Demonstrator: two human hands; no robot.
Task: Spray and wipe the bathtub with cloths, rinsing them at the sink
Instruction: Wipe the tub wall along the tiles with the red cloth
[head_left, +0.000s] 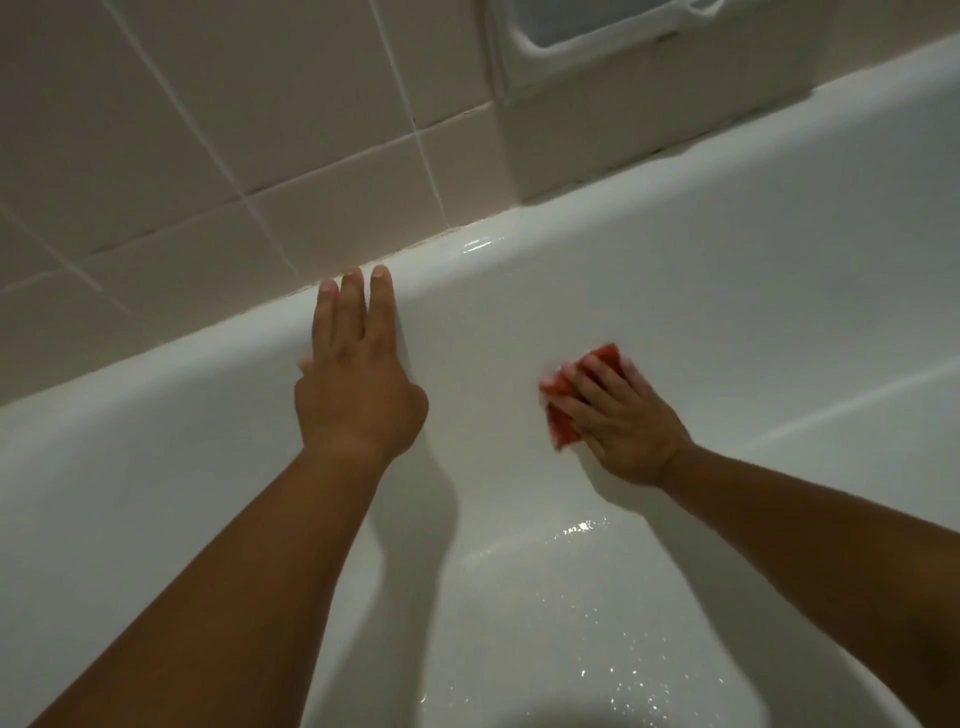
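While your left hand (358, 374) lay flat against the inner wall of the bathtub (701, 249), its fingers were straight and close together. The fingertips reached up onto the rim near the middle of the frame, and the hand held nothing. Your right hand (626, 423), right of centre and a little lower, pressed a red-orange cloth (560, 415) against that same white wall. Its fingers were spread over the cloth rather than curled round it. The cloth was bunched and slightly blurred, showing above and to the left of your fingers. Your two hands were well apart, and both bare forearms came in from the bottom edge, throwing soft shadows on the tub wall.

Below your hands, in the lower centre of the frame, the tub floor (597, 649) was wet, with small bright droplets scattered across it. A wet gleam (478, 244) also sat on the rim just right of your left fingertips. Beyond the rim, pale square tiles (182, 130) filled the upper left. A white recessed soap dish (587, 31) was set in the wall at the upper right, cut off by the top edge.
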